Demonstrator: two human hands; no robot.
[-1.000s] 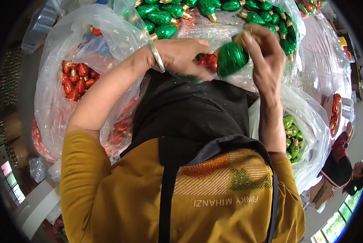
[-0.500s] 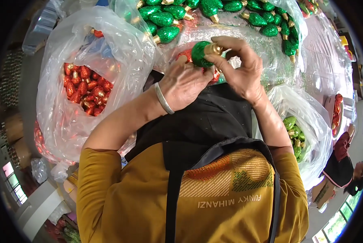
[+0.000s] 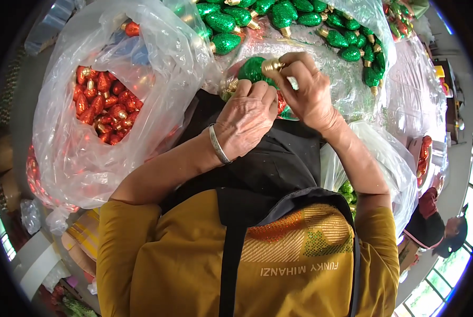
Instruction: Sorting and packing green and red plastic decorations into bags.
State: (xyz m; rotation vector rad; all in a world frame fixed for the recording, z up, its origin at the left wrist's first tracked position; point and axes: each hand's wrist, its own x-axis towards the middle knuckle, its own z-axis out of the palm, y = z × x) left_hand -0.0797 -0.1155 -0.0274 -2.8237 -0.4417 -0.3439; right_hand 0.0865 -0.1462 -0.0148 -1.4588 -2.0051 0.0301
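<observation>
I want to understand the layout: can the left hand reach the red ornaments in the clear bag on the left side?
Probably yes. The left hand grips the green bulb ornament together with the right hand, but the bag of red ornaments sits just beside that forearm with its mouth open, nothing lying between. It must let go first.

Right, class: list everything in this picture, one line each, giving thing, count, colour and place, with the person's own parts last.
Held bulb ornament: one, glittery green with gold cap, top centre between both hands.
Green bulb ornaments: many, green, clear bag along the top.
Red bulb ornaments: many, red, clear plastic bag at left.
Small green pieces: several, green, bag at right.
Bystander: one, dark top, lower right.
Bracelet: one, silver, left wrist.
Apron: one, black, over yellow shirt.
Left hand: steadies the ornament.
Right hand: pinches the gold cap.
</observation>
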